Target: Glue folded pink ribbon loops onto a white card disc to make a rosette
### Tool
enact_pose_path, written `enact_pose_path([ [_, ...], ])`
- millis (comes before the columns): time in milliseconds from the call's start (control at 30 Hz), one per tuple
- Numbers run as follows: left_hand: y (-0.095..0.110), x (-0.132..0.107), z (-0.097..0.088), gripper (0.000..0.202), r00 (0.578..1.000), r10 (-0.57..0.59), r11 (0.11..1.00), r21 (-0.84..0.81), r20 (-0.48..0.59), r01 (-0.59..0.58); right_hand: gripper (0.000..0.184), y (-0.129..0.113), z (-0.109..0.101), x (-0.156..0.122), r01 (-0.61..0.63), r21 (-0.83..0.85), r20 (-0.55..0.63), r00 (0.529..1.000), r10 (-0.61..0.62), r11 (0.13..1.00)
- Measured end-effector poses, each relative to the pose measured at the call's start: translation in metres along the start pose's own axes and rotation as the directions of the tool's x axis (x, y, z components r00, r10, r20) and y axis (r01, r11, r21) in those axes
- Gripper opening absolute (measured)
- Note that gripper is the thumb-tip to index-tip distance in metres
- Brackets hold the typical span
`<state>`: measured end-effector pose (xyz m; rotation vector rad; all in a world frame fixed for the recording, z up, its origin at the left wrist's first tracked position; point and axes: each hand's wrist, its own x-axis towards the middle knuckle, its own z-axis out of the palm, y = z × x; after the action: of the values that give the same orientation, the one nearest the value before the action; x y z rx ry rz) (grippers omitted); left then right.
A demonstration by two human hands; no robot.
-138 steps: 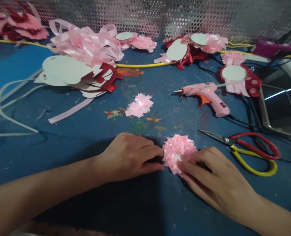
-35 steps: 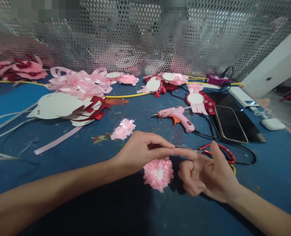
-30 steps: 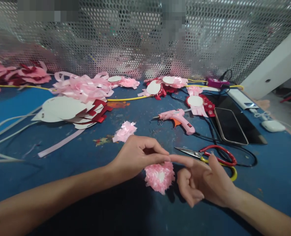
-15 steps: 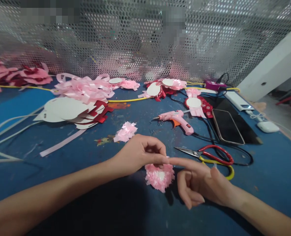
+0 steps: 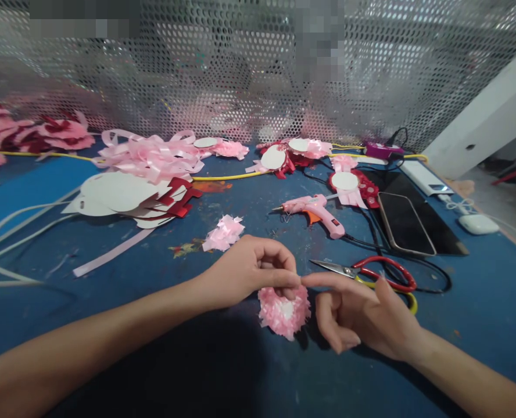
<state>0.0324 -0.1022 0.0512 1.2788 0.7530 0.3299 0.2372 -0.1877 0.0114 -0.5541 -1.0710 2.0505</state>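
A pink ribbon pom-pom (image 5: 284, 312) with a white centre lies on the blue table (image 5: 110, 302), just below both hands. My left hand (image 5: 249, 270) hovers over it with fingers curled, thumb and forefinger pinched at the tip of my right index finger. What the pinch holds, if anything, is too small to see. My right hand (image 5: 365, 318) is raised beside the pom-pom. Its index finger stretches left, the thumb sticks up, and the other fingers are loosely bent with nothing in them.
Red-and-yellow scissors (image 5: 373, 273) lie right behind my right hand; beyond them are a pink glue gun (image 5: 316, 210) with its cable and a phone (image 5: 404, 223). A small pink tuft (image 5: 224, 232), white card discs (image 5: 118, 194), ribbon loops (image 5: 149, 154) and rosettes (image 5: 275, 158) lie before a perforated screen (image 5: 240, 75).
Both hands have lifted off the pom-pom they were pressing, and the view has tilted up. Over the last second the left fingers stay pinched at the right index fingertip, which has drawn back slightly.
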Motion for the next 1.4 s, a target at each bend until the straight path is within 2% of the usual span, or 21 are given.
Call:
enact_pose_path([
  [133, 0.001, 0.001, 0.000, 0.008, 1.000, 0.018, 0.999, -0.033, -0.001, -0.018, 0.066, -0.002, -0.002, 0.001, 0.002, 0.018, -0.038, 0.999, -0.001, 1.000],
  [267, -0.001, 0.002, 0.000, 0.015, 0.999, 0.019, 0.994, -0.104, 0.027, -0.016, 0.067, -0.004, -0.002, 0.002, -0.014, 0.063, -0.055, 0.998, 0.017, 0.998],
  [433, -0.006, 0.000, -0.001, 0.022, 0.996, 0.092, 0.991, -0.094, -0.018, -0.093, 0.071, -0.003, -0.001, 0.002, -0.029, 0.081, -0.093, 0.995, 0.036, 0.996],
  [533, -0.005, -0.005, 0.002, 0.026, 0.988, 0.151, 0.988, 0.051, -0.042, -0.149, 0.055, 0.000, -0.001, 0.002, 0.014, 0.020, -0.192, 0.981, -0.010, 1.000],
  [633, -0.002, -0.009, 0.008, 0.038, 0.976, 0.211, 0.960, 0.199, -0.056, -0.196, 0.030, 0.003, -0.001, 0.001, 0.069, -0.225, -0.378, 0.913, -0.152, 0.972],
  [700, -0.001, -0.011, 0.012, 0.043, 0.981, 0.183, 0.962, 0.216, -0.056, -0.167, 0.025, 0.003, 0.000, -0.001, 0.042, -0.460, -0.439, 0.857, -0.269, 0.887],
  [800, -0.002, -0.010, 0.017, 0.032, 0.995, 0.057, 0.994, 0.103, -0.079, -0.049, 0.024, 0.004, 0.005, -0.004, -0.034, -0.722, -0.428, 0.807, -0.408, 0.691],
  [900, -0.006, -0.008, 0.021, 0.015, 0.997, -0.046, 0.998, -0.055, -0.059, 0.043, 0.026, 0.004, 0.009, -0.004, -0.099, -0.824, -0.405, 0.792, -0.457, 0.558],
  [1067, -0.012, -0.007, 0.027, 0.016, 0.990, -0.135, 0.963, -0.240, -0.026, 0.125, 0.030, 0.003, 0.012, -0.001, -0.124, -0.868, -0.374, 0.801, -0.467, 0.481],
  [1233, -0.015, -0.010, 0.032, 0.019, 0.994, -0.104, 0.986, -0.135, -0.045, 0.098, 0.025, 0.002, 0.014, 0.000, -0.075, -0.936, -0.256, 0.817, -0.517, 0.344],
  [1400, -0.017, -0.011, 0.034, 0.018, 0.996, -0.025, 0.998, 0.049, -0.081, 0.029, 0.014, 0.002, 0.015, -0.002, 0.067, -0.986, -0.034, 0.809, -0.587, 0.150],
])
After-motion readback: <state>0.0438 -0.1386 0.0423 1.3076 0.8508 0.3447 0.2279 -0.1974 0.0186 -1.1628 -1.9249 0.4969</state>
